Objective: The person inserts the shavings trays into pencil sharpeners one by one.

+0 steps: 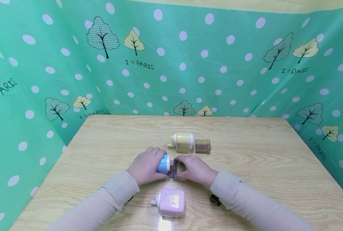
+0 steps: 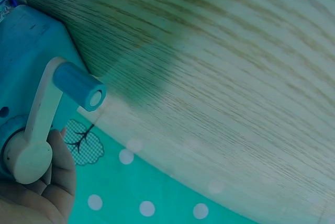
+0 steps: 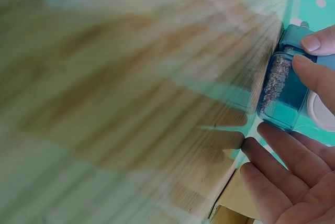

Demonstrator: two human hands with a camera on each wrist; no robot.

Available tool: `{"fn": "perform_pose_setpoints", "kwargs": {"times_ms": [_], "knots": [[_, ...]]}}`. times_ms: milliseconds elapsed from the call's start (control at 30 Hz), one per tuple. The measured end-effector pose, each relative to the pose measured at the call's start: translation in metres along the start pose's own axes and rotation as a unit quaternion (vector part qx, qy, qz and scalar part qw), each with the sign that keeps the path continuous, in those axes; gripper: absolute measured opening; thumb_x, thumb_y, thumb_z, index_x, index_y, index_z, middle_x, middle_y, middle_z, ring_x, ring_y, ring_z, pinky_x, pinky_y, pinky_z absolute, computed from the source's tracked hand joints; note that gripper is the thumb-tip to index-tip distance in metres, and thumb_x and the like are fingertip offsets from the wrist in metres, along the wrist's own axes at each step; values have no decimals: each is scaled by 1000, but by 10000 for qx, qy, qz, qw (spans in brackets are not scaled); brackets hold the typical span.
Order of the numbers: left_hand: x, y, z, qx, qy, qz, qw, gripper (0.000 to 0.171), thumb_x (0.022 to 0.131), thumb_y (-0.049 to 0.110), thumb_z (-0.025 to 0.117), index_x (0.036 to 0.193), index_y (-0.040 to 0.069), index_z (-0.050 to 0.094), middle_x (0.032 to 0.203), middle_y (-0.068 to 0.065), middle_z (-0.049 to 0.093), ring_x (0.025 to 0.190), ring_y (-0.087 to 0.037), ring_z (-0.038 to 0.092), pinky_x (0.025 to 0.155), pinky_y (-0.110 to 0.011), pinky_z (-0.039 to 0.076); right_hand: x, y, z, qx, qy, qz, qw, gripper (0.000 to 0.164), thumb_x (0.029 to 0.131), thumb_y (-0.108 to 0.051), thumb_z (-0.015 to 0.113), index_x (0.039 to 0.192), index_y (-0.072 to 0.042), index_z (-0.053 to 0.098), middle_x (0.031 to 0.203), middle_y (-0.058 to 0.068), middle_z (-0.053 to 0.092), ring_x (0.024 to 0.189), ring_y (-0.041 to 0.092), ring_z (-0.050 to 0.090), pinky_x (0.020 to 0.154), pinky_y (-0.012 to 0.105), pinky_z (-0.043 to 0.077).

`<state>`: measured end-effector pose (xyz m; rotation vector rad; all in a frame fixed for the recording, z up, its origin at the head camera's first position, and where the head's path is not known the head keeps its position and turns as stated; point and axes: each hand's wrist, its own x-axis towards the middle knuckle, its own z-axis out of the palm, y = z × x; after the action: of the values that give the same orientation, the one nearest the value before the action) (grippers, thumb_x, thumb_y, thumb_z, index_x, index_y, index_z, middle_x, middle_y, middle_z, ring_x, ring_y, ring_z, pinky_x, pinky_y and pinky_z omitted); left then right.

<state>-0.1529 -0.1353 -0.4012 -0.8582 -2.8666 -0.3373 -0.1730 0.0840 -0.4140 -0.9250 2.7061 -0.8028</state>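
My left hand point(image 1: 146, 165) grips a blue hand-crank pencil sharpener point(image 1: 162, 164) lying at the middle of the table. In the left wrist view, its white crank arm point(image 2: 42, 109) with a blue knob point(image 2: 78, 85) faces outward beside the curled fingers. A see-through shavings drawer point(image 1: 172, 170) sits partly out of the sharpener's right side. Thumb and fingers of my right hand point(image 1: 194, 170) pinch this drawer at its two sides. Dark shavings point(image 3: 275, 85) fill part of it in the right wrist view.
Behind the hands lies a yellow pencil sharpener point(image 1: 183, 142), with its drawer of shavings point(image 1: 202, 146) out beside it on the right. A pink pencil sharpener point(image 1: 172, 202) lies nearer, between the forearms. A green patterned cloth point(image 1: 171, 64) hangs around the wooden table point(image 1: 255, 141).
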Motion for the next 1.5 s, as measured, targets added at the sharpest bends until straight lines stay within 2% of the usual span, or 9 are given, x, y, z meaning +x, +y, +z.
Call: {"fn": "perform_pose_setpoints", "kwargs": {"times_ms": [633,967,1500], "knots": [[0,1,2,10,94,56,9999,76,66,54,83,120,5,62,104,-6,63,89,-20,54,75,-37,54,4,-5,3,-26,-31,-56,10000,62,75,-31,83,126,0,67,114,13,74,99,20,69,89,36,56],[-1,-1,4,52,169,117,9998,75,67,54,82,120,5,62,103,-6,63,88,-20,53,74,-36,54,6,-8,4,-40,-25,-23,10000,64,76,-33,82,128,1,66,114,12,74,102,22,69,91,38,55],[0,-1,2,1,59,78,10000,75,68,55,81,122,6,61,105,-5,63,89,-19,53,76,-36,54,10,-12,5,1,-41,-11,10000,63,76,-33,82,126,1,67,115,13,73,103,23,69,92,38,54]]}}
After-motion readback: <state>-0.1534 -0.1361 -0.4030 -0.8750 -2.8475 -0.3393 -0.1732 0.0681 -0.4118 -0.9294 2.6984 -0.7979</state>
